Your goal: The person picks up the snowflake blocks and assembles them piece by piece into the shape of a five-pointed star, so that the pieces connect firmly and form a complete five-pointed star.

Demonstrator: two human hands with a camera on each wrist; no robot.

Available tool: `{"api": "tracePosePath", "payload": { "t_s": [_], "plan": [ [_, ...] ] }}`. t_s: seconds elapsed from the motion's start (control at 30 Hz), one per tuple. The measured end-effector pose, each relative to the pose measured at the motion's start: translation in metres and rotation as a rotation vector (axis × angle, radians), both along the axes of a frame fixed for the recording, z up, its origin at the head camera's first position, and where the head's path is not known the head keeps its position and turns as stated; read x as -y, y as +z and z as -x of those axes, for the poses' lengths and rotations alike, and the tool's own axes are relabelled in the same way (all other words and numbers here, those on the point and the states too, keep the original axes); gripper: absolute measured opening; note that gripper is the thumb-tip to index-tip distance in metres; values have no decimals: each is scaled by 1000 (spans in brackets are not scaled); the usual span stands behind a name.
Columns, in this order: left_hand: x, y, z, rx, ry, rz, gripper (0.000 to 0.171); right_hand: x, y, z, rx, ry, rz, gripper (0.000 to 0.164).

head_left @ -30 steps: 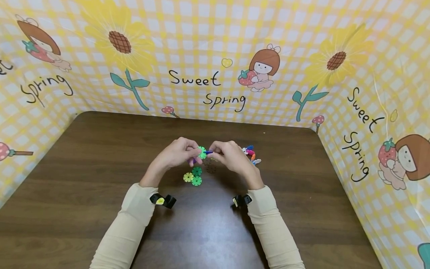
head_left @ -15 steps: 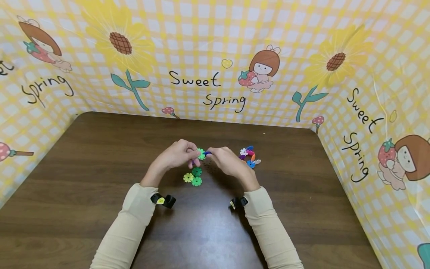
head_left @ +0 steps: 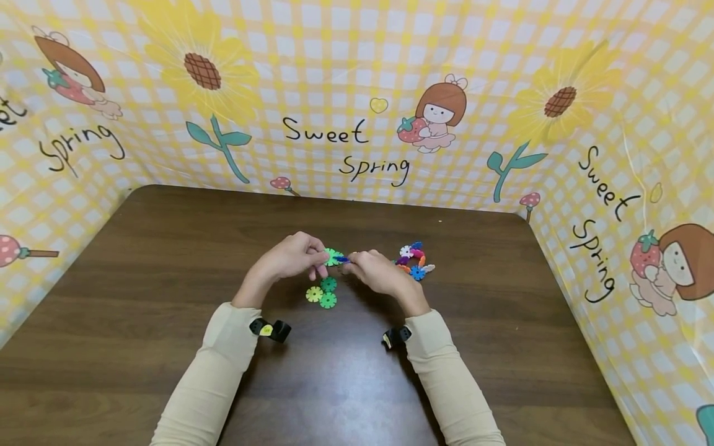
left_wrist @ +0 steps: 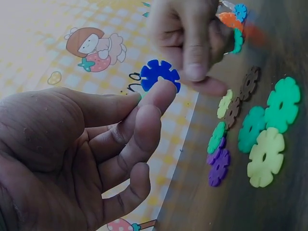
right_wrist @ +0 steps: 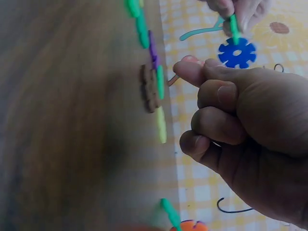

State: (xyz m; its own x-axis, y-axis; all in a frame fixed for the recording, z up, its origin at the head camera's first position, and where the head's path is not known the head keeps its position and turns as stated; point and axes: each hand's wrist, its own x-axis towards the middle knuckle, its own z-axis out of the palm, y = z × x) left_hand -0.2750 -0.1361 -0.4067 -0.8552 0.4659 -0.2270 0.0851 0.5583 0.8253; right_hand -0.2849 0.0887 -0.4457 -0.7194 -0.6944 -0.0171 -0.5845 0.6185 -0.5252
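Note:
My left hand (head_left: 298,255) pinches a bright green notched disc (head_left: 333,256) between thumb and fingers, over the table. A dark blue notched disc (right_wrist: 237,53) is joined to its edge, and in the left wrist view the blue disc (left_wrist: 156,72) hides most of the green one. Close beside it is my right hand (head_left: 379,272); the right wrist view shows its fingers curled, with no disc visible between them and a gap to the blue disc. Below lie green discs (left_wrist: 283,103), a pale yellow disc (left_wrist: 265,156), brown discs (left_wrist: 249,83) and purple discs (left_wrist: 219,168).
To the right of my right hand, a joined string of multicoloured notched discs (head_left: 417,272) lies on the brown wooden table (head_left: 329,378). A yellow checked cloth (head_left: 251,161) with printed flowers and figures stands around the table's back and sides.
My right hand has shifted left and slightly down from its earlier pinch at the blue disc, uncovering more of the joined string. The green disc has turned and now lies flatter in my left fingers.

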Motion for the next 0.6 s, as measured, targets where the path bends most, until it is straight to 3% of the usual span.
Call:
{"api": "tracePosePath", "payload": {
  "t_s": [0.23,0.43,0.6],
  "plan": [
    [2,0,1,20,-13,-3,25,-3,-11,3,35,-50,-24,16],
    [3,0,1,38,-45,2,24,-5,-12,3,75,-113,-52,33],
    [3,-1,1,36,-55,12,24,-5,-10,2,102,-128,-96,30]
  ]
}}
